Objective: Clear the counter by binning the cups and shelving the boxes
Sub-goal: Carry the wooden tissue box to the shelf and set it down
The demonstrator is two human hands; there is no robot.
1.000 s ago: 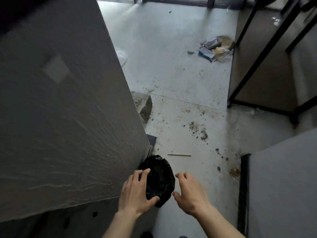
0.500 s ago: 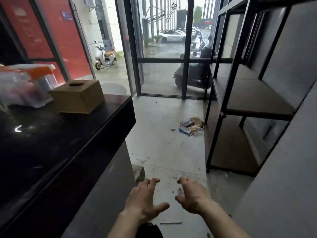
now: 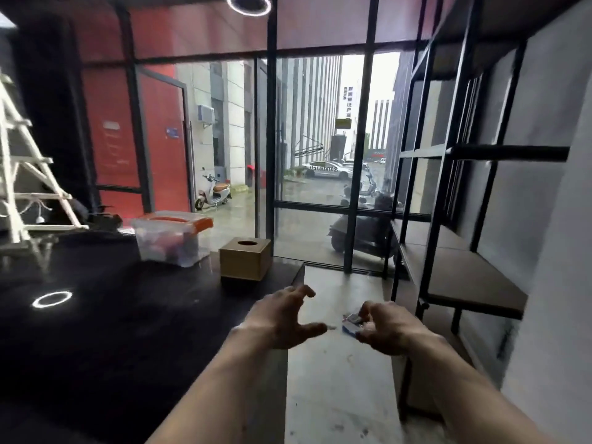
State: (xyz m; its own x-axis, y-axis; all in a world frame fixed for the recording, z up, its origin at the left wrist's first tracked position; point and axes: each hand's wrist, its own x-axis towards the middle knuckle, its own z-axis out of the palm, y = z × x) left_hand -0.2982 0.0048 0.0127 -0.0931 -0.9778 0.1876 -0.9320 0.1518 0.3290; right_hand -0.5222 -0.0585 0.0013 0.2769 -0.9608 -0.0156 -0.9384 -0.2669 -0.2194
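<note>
Up from the floor-level bin, both hands, left hand (image 3: 282, 318) and right hand (image 3: 384, 328), now hover wide-gripped and empty beside the table's (image 3: 128, 331) right edge, cardboard box (image 3: 245, 263) likely next for shelving.

Location type: an unfinished street-level shop unit. Indicators: a long black counter (image 3: 105, 315) on the left; empty black metal shelving (image 3: 455, 277) along the right wall; a full-height glass storefront (image 3: 314, 161) at the far end, facing a street with parked scooters (image 3: 213, 193) and a car (image 3: 326, 169); a white stepladder (image 3: 22, 174) at far left; a dusty bare floor (image 3: 339, 379).
</note>
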